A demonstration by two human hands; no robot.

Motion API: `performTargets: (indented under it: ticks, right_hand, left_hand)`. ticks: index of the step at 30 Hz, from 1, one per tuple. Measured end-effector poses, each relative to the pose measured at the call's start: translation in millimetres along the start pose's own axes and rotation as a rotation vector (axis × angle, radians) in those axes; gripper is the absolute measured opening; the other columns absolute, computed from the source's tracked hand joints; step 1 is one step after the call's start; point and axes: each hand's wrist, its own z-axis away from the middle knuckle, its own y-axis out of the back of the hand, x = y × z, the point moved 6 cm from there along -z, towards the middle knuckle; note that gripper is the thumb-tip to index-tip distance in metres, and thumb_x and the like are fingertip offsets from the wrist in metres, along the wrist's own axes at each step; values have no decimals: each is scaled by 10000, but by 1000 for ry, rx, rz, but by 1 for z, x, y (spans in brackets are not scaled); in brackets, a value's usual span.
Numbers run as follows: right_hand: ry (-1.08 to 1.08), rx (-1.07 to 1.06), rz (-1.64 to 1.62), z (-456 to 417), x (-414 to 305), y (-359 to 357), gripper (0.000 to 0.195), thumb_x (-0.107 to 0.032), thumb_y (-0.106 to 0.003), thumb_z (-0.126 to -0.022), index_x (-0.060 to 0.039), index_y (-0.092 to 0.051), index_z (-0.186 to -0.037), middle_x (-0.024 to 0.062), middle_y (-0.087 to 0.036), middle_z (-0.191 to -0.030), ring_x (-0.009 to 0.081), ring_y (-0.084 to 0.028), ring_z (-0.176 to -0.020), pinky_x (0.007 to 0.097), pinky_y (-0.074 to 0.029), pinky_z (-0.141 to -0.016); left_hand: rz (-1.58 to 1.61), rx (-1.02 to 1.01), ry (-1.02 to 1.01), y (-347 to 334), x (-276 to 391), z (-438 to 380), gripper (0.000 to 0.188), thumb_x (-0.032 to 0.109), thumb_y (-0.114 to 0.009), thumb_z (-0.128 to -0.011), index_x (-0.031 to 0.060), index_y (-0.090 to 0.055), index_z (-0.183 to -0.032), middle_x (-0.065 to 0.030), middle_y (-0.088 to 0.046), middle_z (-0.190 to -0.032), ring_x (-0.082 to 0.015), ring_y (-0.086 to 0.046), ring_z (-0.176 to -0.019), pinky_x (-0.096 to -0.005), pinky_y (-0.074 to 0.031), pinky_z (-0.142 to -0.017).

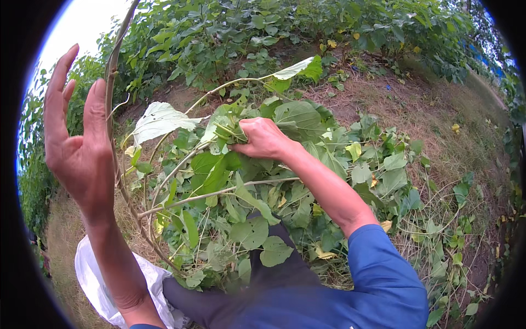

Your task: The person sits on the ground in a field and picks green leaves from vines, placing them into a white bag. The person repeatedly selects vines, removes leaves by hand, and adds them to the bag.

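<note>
At the left, my left hand (84,152) is raised with its fingers apart and nothing in them. Right beside its thumb rises a long brown woody stem (111,78), which runs from the top of the view down towards my legs. My right hand (265,137), near the middle, is closed around a bunch of green leaves (224,127), whose cut stalk ends point left. Thinner side branches (176,168) fork off the stem and pass below this bunch. A pale, upturned leaf (160,121) hangs between my hands.
A white plastic bag (92,271) lies at my lower left, partly behind my left forearm. Picked leafy shoots (382,172) cover the ground ahead and to the right. Leafy bushes (246,37) stand behind a strip of dry grass (448,119).
</note>
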Motion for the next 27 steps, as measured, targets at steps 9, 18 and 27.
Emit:
performTargets:
  ticks: [9, 18, 27]
  right_hand:
    - [341, 135, 292, -3, -55, 34, 323, -203, -780, -604, -54, -549, -775, 92, -567, -759, 303, -614, -763, 419, -491, -724]
    - [297, 45, 331, -1, -57, 29, 381, -271, -807, -619, -60, -567, -827, 97, -591, -811, 307, -620, -757, 429, -490, -708]
    - [459, 96, 246, -4, -58, 23, 429, -263, -809, -614, -63, -565, -904, 87, -571, -834, 306, -610, -838, 426, -490, -822]
  left_hand:
    - [-164, -107, -262, -10, 68, 81, 299, -107, -616, -798, -19, -658, -1080, -208, -581, -1308, -417, -553, -1221, -471, -471, -1019]
    - [95, -586, -143, -80, 37, 118, 505, -106, -526, -782, -76, -532, -1287, -265, -619, -1180, -403, -608, -1116, -459, -493, -964]
    - [808, -1018, 998, -98, -28, 188, 279, 310, -446, -1033, 80, -569, -934, 26, -471, -644, -61, -375, -544, -239, -291, -496]
